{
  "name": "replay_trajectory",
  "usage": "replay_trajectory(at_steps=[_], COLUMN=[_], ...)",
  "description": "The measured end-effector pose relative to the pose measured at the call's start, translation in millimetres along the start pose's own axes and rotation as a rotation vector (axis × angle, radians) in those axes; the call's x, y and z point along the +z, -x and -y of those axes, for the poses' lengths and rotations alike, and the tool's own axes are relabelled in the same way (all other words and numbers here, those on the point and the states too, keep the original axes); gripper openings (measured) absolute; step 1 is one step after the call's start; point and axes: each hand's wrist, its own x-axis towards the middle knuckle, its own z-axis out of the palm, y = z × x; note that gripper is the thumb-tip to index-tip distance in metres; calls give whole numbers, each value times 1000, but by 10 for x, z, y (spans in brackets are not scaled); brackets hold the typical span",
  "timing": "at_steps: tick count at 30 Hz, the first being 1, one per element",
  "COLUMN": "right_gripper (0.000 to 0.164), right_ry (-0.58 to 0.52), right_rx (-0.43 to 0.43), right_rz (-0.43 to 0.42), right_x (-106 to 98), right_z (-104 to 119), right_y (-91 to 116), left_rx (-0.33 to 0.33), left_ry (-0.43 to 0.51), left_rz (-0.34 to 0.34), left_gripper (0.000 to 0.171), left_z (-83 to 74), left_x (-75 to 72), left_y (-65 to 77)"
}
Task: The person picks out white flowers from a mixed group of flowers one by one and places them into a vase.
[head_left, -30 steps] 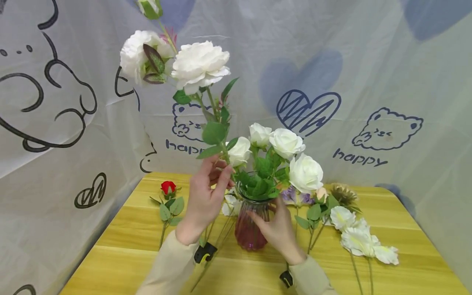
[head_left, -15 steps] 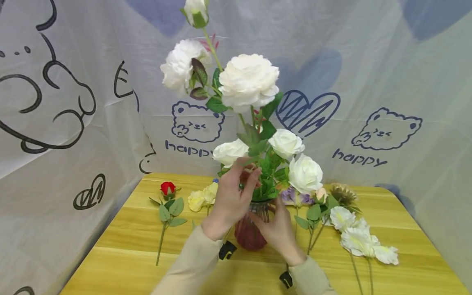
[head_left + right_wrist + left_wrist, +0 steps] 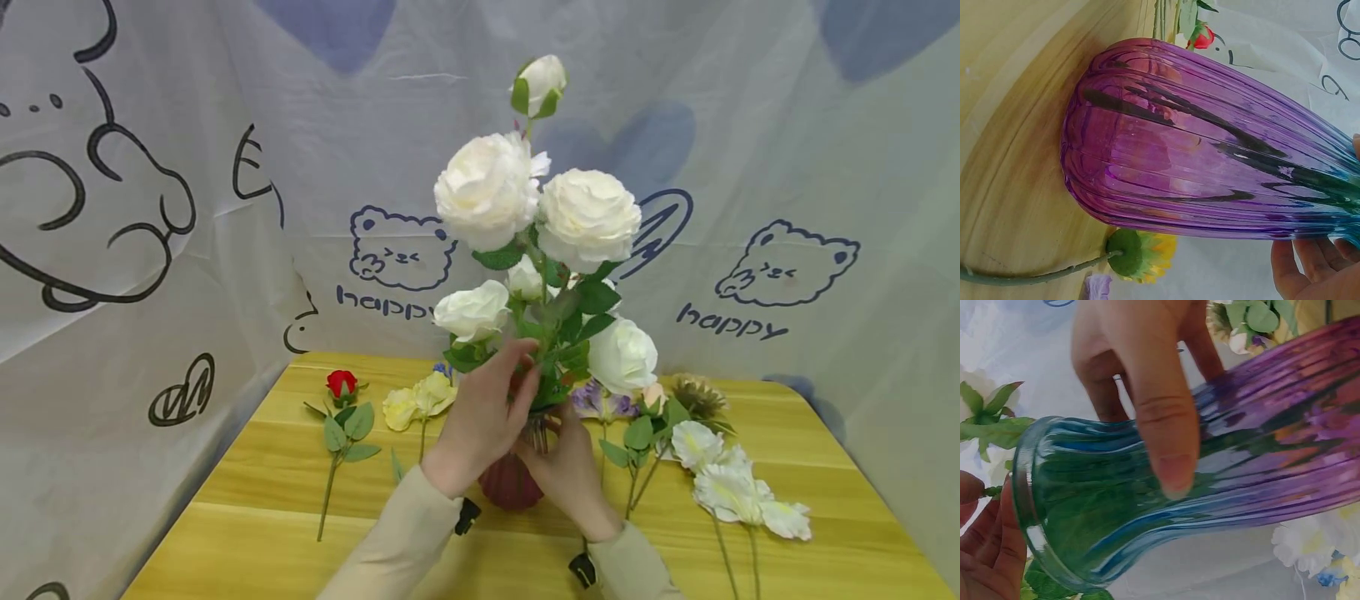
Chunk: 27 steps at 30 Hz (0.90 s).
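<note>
A ribbed glass vase (image 3: 510, 485), pinkish purple at the base and blue-green toward its mouth (image 3: 1025, 500), stands upright on the table. My right hand (image 3: 567, 468) grips its neck, thumb across the near side in the left wrist view. Just over the rim, my left hand (image 3: 486, 408) pinches a green stem (image 3: 992, 490) between thumb and fingertips. That stem belongs to a tall artificial peony spray (image 3: 486, 193) with large white blooms and a bud on top. Shorter white roses (image 3: 622, 355) stand around it in the vase. Dark stem ends (image 3: 1247, 140) show through the glass.
On the wooden table (image 3: 247, 508) lie a red rose (image 3: 342, 383) and yellow flowers (image 3: 416, 402) at left. Purple flowers (image 3: 600, 400), a brownish bloom (image 3: 699, 395) and white flowers (image 3: 731, 487) lie at right. A printed curtain (image 3: 750, 167) hangs behind.
My left hand has moved right to above the vase mouth, bringing the peony spray from leaning left to nearly upright over the vase. My right hand has stayed at the vase neck.
</note>
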Motion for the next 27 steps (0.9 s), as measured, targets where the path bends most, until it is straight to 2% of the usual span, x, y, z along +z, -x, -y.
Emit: replay_trajectory(at_steps=[7,15,24,27], right_gripper=[66,65,61,61], right_ry=[18,38,48,39], right_rx=[-13,-67,-107,-124], right_rz=[-9,-26,-42,-44], right_x=[1,6,9,8], right_z=[-5,-6,-9,-17], right_y=[-5,0,8,11], left_rx=[-12,-56,-80,-70], left_ry=[-47,-156,-122,-166], left_rz=[-11,77,73,73], left_gripper=[19,11,8,12], left_z=[20,49,51,48], left_x=[39,61,59,59], left_y=[8,56,89,102])
